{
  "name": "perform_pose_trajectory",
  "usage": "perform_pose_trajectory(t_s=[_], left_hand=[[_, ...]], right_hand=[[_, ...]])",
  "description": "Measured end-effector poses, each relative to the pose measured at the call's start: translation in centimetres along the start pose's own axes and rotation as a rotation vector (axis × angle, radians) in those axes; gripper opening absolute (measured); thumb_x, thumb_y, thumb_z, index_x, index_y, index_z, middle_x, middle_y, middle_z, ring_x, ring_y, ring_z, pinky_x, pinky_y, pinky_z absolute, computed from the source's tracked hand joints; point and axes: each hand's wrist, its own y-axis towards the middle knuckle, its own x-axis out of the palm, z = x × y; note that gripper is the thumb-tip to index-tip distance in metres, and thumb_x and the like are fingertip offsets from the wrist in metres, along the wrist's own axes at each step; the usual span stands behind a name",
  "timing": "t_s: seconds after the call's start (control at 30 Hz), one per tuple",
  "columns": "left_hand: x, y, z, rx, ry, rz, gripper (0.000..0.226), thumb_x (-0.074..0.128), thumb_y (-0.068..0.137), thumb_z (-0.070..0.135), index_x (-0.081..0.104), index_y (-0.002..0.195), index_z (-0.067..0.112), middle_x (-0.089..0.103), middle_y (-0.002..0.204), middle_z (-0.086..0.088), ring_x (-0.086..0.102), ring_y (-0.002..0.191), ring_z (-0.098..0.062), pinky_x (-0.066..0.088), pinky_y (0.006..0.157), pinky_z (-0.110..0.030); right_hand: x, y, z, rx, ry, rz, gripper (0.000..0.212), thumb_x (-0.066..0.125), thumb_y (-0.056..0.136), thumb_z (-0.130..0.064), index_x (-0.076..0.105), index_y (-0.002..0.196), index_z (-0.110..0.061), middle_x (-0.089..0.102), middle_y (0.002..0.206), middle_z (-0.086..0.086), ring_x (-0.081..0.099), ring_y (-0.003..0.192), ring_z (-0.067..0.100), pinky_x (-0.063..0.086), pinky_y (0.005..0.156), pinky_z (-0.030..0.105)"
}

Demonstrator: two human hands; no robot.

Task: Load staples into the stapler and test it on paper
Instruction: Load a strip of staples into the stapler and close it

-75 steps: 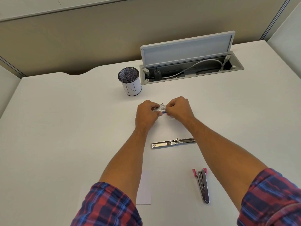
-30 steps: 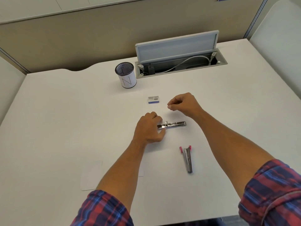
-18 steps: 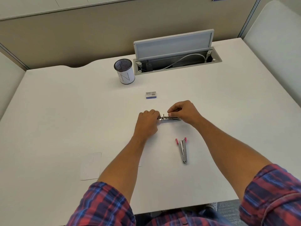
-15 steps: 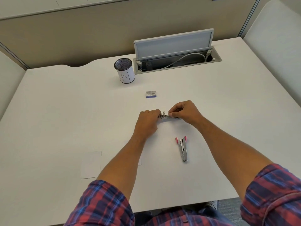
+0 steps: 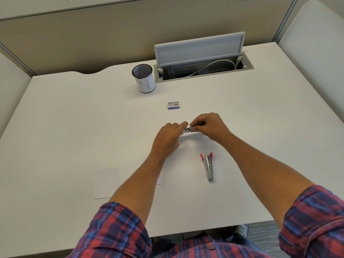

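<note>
Between both hands (image 5: 188, 130), metal stapler (image 5: 189, 129) lies crosswise.

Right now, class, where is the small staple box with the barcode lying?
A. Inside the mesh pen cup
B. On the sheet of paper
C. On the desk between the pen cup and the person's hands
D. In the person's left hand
C: the staple box lies flat on the bare desk, nearer than the pen cup and beyond both hands, touched by neither.
</note>
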Motion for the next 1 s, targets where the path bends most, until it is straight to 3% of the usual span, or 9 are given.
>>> perform_pose_trajectory(t_s=[0.23,0.4,0.7,0.9,1.0], left_hand=[[-0.5,-0.1,-0.2,0.000,-0.003,0.027,0.042,0.065,0.083,-0.008,0.064,0.120,0.010,0.066,0.082,-0.010,0.053,0.068,-0.034,0.047,0.058,-0.040],[-0.9,-0.1,-0.2,-0.024,-0.011,0.028,0.037,0.068,0.084,-0.004,0.063,0.118,0.011,0.065,0.081,-0.008,0.053,0.068,-0.033,0.044,0.056,-0.037],[-1.4,0.0,-0.4,-0.019,-0.010,0.020,0.033,0.068,0.085,-0.004,0.063,0.114,0.010,0.063,0.077,-0.008,0.052,0.066,-0.032,0.042,0.054,-0.037],[-1.2,0.2,-0.2,-0.032,-0.035,0.017,0.050,0.075,0.076,-0.009,0.062,0.121,0.009,0.070,0.088,-0.012,0.059,0.071,-0.033,0.051,0.059,-0.037],[-1.3,0.3,-0.2,-0.064,-0.027,0.031,0.048,0.072,0.081,-0.006,0.061,0.125,0.010,0.068,0.086,-0.010,0.057,0.071,-0.032,0.047,0.059,-0.036]], right_hand=[[0.5,-0.1,-0.8,-0.069,-0.041,-0.013,0.014,0.081,0.078,0.002,0.081,0.089,-0.006,0.078,0.087,0.005,0.074,0.085,0.020,0.060,0.083,0.038],[0.5,0.2,-1.1,-0.158,-0.050,-0.024,0.013,0.079,0.080,0.004,0.081,0.090,-0.004,0.077,0.090,0.006,0.073,0.085,0.019,0.059,0.086,0.033],[0.7,0.9,-1.4,-0.287,-0.253,-0.091,0.011,0.080,0.083,-0.001,0.081,0.093,-0.006,0.073,0.092,0.006,0.069,0.081,0.023,0.057,0.082,0.039],[0.3,0.8,-1.2,-0.387,-0.353,-0.070,0.014,0.083,0.081,-0.008,0.083,0.095,-0.010,0.067,0.096,0.007,0.060,0.083,0.018,0.050,0.073,0.031],[-0.4,0.8,-0.4,-0.374,-0.401,-0.037,0.011,0.084,0.081,-0.014,0.084,0.092,-0.014,0.063,0.101,0.005,0.055,0.089,0.015,0.043,0.074,0.025]])
